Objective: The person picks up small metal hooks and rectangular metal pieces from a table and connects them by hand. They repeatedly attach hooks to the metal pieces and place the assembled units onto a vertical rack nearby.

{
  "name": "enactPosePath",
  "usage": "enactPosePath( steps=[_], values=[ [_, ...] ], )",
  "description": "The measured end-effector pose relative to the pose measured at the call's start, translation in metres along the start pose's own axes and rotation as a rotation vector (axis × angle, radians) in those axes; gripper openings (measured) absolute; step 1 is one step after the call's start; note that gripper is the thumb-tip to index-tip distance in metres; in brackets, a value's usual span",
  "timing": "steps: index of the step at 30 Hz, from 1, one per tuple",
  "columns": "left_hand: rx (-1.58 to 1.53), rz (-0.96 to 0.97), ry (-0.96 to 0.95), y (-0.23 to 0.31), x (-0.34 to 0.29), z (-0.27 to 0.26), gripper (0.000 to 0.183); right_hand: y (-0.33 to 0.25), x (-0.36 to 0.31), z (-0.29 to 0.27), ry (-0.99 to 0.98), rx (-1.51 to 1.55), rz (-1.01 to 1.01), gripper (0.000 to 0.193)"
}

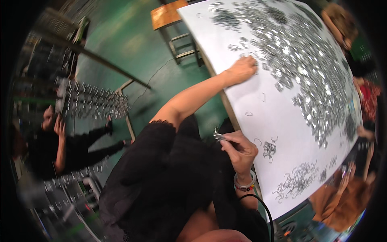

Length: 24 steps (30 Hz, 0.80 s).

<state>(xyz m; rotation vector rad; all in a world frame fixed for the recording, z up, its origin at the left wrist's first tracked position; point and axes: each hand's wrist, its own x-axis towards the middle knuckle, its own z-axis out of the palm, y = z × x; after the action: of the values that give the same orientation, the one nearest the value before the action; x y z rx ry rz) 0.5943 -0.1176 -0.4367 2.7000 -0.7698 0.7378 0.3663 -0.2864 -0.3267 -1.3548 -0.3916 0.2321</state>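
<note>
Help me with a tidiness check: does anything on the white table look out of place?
Mildly, yes: a few thin metal pieces lie singly on the white tabletop, apart from the large heap of metal parts and the small cluster of curved wire hooks, so they look stray. Blur would hide fine damage.

From my remote feed I log the heaped pieces (298,56) as silver metal, glossy, with hard glints. Small bundle (218,135) in the right fingers (238,140): shiny metal too. Thin curved pieces (297,180): duller grey metal. Counter (276,90): smooth, softly sheened. Stool seat (167,15): glossy wood. Floor (121,32): smooth, shiny in patches. Garment (161,181): matt black cloth. Bangle (245,187): smooth, material unclear to me.
</note>
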Motion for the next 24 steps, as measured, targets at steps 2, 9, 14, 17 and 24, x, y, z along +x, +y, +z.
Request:
enactPosePath(
  steps=[2,9,14,17,24],
  values=[
    [-0.094,-0.081,-0.037,0.002,0.0,-0.002,0.013,0.005,0.003,-0.001,-0.009,-0.008,0.004,0.016],
    [-0.675,-0.558,0.068,0.022,-0.043,-0.068,0.016,0.009,0.01,0.007,0.066,-0.004,0.02,0.016],
    [-1.106,-0.591,0.209,0.077,-0.076,-0.168,0.017,0.007,0.014,0.014,0.2,-0.093,0.067,0.016],
    [-1.002,-0.401,0.253,0.116,-0.099,-0.207,0.014,0.005,0.013,0.019,0.264,-0.128,0.036,0.017],
    [-0.73,-0.364,0.358,0.154,-0.128,-0.201,0.014,-0.005,0.004,0.02,0.294,-0.162,-0.02,0.017]
  ],
)
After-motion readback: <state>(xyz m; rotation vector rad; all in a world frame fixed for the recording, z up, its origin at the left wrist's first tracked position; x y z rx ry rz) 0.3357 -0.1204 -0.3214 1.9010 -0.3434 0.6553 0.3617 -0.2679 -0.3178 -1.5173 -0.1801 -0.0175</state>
